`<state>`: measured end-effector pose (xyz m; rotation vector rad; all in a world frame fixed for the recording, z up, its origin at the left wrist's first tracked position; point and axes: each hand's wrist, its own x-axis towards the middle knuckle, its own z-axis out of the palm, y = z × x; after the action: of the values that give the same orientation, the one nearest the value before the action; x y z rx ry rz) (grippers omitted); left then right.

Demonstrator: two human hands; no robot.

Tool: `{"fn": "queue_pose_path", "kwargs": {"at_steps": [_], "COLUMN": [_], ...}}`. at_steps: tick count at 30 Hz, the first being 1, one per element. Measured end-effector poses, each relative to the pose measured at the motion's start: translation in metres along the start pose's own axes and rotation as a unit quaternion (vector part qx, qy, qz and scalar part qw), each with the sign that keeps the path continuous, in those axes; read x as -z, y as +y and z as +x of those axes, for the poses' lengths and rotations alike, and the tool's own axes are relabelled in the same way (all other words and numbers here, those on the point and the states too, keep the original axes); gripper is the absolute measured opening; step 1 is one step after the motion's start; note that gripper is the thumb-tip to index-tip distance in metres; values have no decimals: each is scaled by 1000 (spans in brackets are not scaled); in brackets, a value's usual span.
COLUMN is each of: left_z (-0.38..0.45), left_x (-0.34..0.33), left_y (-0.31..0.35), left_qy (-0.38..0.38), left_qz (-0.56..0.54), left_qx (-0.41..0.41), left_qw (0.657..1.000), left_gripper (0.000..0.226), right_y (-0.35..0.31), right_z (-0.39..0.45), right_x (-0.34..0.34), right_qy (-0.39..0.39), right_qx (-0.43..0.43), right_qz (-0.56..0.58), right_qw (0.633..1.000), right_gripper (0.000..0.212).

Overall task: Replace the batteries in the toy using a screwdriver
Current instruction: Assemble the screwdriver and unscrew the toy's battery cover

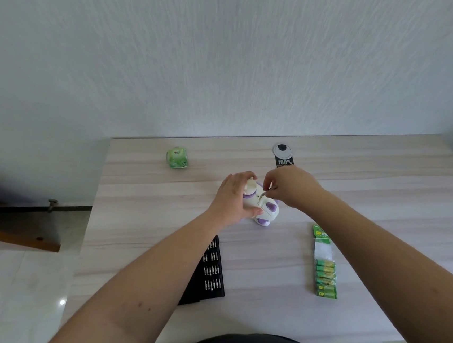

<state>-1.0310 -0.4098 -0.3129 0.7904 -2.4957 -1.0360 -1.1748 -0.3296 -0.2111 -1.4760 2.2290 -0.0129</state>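
A white and purple toy (267,212) lies on its side on the wooden table (384,192), in the middle. My left hand (231,196) grips the toy's left side and holds it steady. My right hand (290,185) pinches a thin silver screwdriver (265,193), whose tip rests on the toy's underside. A strip of green GP batteries (325,275) lies on the table to the right. A black tray of screwdriver bits (210,269) sits to the left, partly hidden by my left forearm.
A small green packet (177,157) lies at the back left of the table. A round grey cable port with a black "100%" tag (284,156) sits at the back edge. The table's left edge drops to a tiled floor.
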Motion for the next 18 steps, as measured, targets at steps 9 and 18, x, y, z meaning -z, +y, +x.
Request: {"fn": "queue_pose_path", "kwargs": {"at_steps": [9, 18], "left_z": [-2, 2], "left_x": [6, 8], "left_y": [8, 2], "left_qy": [1, -38], "left_qz": [13, 0], "left_qx": [-22, 21], "left_qw": [1000, 999], "left_gripper": [77, 79], "right_y": [15, 19], "right_z": [-22, -66], "right_x": [2, -29], "right_qy": [33, 46], "right_qx": [-51, -117], "right_qz": [187, 583], "right_qw": [981, 803], "right_gripper": [8, 12]}}
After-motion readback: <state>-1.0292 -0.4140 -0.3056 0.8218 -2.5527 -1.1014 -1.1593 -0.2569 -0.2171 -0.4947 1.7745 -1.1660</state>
